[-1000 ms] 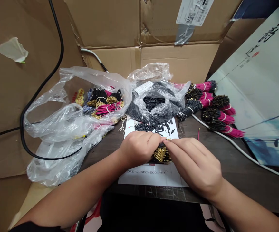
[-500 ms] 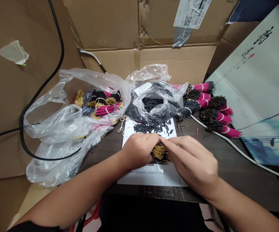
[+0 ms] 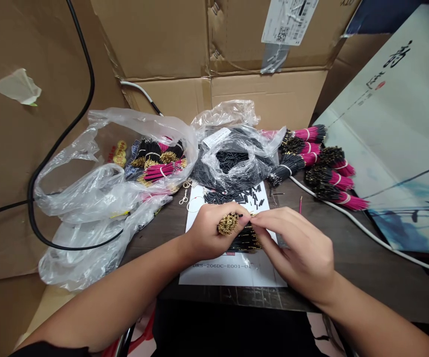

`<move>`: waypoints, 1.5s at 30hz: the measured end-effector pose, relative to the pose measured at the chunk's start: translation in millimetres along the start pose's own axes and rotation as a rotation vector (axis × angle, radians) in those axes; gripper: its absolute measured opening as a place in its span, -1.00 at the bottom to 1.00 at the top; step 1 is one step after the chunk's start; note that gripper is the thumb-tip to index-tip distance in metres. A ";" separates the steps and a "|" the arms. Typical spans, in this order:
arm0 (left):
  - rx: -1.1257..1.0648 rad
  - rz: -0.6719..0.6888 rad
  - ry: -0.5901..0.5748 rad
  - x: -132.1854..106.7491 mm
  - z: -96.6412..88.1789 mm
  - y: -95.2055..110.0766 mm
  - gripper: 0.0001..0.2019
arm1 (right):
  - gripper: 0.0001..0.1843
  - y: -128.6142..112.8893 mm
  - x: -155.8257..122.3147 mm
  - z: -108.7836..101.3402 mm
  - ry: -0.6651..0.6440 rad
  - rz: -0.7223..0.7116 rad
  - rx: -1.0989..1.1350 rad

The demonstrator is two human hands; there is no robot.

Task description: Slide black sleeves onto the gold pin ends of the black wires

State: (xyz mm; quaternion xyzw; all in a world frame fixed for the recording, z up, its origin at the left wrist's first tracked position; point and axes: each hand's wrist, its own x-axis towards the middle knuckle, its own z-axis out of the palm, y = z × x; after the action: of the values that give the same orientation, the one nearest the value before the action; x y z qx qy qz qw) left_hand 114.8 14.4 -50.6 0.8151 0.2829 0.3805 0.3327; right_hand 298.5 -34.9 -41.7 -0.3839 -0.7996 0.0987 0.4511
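My left hand [image 3: 209, 233] is closed round a bundle of thin wires with gold terminals [image 3: 228, 224], the gold tips pointing up toward me. My right hand [image 3: 296, 248] pinches at the same bundle from the right, fingertips together near one wire end at its top. Both hands rest over a white printed sheet [image 3: 233, 270] on the dark table. Loose short black sleeves [image 3: 237, 197] lie on the sheet just beyond my fingers. More gold-tipped wires [image 3: 249, 242] lie under my hands.
An open clear bag of black sleeves [image 3: 233, 161] sits behind the sheet. A clear bag with pink and black wire bundles [image 3: 155, 161] is at left. Banded pink and black bundles [image 3: 326, 171] lie at right beside a white cable [image 3: 366, 230]. Cardboard boxes [image 3: 237, 44] wall the back; a black cable [image 3: 32, 198] loops left.
My left hand has turned the bundle so its gold tips now face up and toward me. My right fingers stayed pinched at the bundle's top; the view drifted slightly.
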 end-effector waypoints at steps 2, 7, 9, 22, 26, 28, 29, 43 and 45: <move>-0.002 -0.004 -0.009 0.3 -0.5 0.6 -0.86 | -0.64 0.0 -0.6 0.0 0.004 0.002 -0.001; 0.032 -0.001 -0.009 -0.4 -0.6 0.4 -0.88 | -0.65 0.5 -0.1 0.4 -0.002 0.001 -0.028; 0.042 -0.006 -0.017 -0.8 -0.2 0.3 -0.87 | -0.66 0.5 0.4 0.7 0.000 0.004 -0.053; -0.077 -0.187 -0.067 -2.1 3.2 4.9 -0.81 | -0.74 1.5 0.2 -0.6 0.032 0.018 -0.040; -0.161 -0.231 -0.077 -1.4 5.5 7.3 -0.76 | -0.74 -0.4 1.1 0.0 0.062 -0.002 -0.041; -0.193 -0.247 -0.093 -1.3 6.2 7.6 -0.72 | -0.72 -1.4 1.3 0.3 0.081 -0.018 -0.056; -0.202 -0.258 -0.099 -1.4 6.4 7.5 -0.71 | -0.71 -1.6 1.4 0.3 0.086 -0.027 -0.062; 0.092 -0.004 0.013 -3.9 3.4 5.3 -0.84 | -0.45 1.9 -5.1 1.0 0.112 -0.121 -0.167; 0.125 0.033 0.023 -5.1 2.8 3.8 -0.88 | -0.44 3.4 -9.1 3.2 0.114 -0.130 -0.190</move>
State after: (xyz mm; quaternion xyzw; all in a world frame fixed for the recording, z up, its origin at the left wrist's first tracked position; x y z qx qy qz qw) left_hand 115.1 7.4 -51.3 0.8345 0.2966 0.3767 0.2716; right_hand 300.5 -38.3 -51.1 -0.3772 -0.8017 -0.0291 0.4628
